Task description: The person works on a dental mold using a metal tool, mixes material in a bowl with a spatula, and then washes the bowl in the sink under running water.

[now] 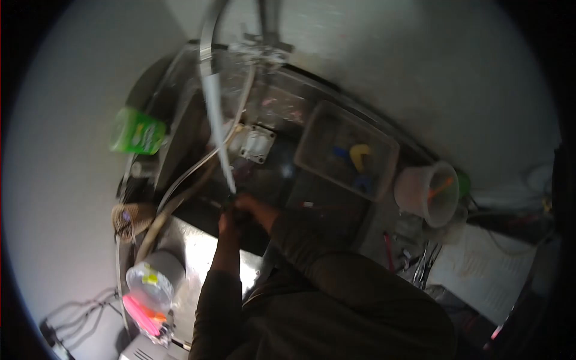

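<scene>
Both my hands are close together over the dark sink basin, under a stream of water (217, 120) that falls from the faucet (207, 45). My left hand (228, 221) and my right hand (255, 210) are closed around something dark and small that I cannot make out. A whitish metal part (258, 144) with corner holes lies in the basin beyond my hands. To its right stands a clear plastic tub (306, 138) with blue and yellow items (360, 157) inside.
At the left are a green bottle (138, 132), a woven cup (133, 219) and a bucket (159, 276) with a pink item (141, 315). A hose (180, 180) crosses the left side. At the right are a translucent bucket (414, 189), metal tools (423, 264) and a white box (486, 270).
</scene>
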Motion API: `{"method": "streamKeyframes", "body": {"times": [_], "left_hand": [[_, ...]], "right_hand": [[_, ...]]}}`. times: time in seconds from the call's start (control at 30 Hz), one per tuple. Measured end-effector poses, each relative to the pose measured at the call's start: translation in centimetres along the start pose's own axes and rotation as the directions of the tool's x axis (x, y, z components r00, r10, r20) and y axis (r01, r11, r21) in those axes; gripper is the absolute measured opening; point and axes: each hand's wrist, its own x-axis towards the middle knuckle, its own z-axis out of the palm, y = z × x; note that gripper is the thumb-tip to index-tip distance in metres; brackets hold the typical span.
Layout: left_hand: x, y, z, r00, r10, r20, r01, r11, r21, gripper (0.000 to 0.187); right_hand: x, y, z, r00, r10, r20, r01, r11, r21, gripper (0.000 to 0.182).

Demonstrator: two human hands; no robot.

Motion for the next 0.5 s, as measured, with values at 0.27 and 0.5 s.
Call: {"method": "streamKeyframes", "body": {"times": [0.27,0.5], "left_hand": [[3.0,-0.8,1.2,0.998,0.036,0.051,-0.035,0.999,-0.02,0.04],[6.3,-0.6,-0.9,0.997,-0.079,0.004,0.075,0.931,-0.358,0.042]], "right_hand": [[1.2,-6.2,-1.1,0.915,0.197,-0.352,-0.356,0.806,-0.473,0.031],[-0.4,-7.8,-0.7,0.884,0.329,-0.332,-0.461,0.73,-0.504,0.03]]}}
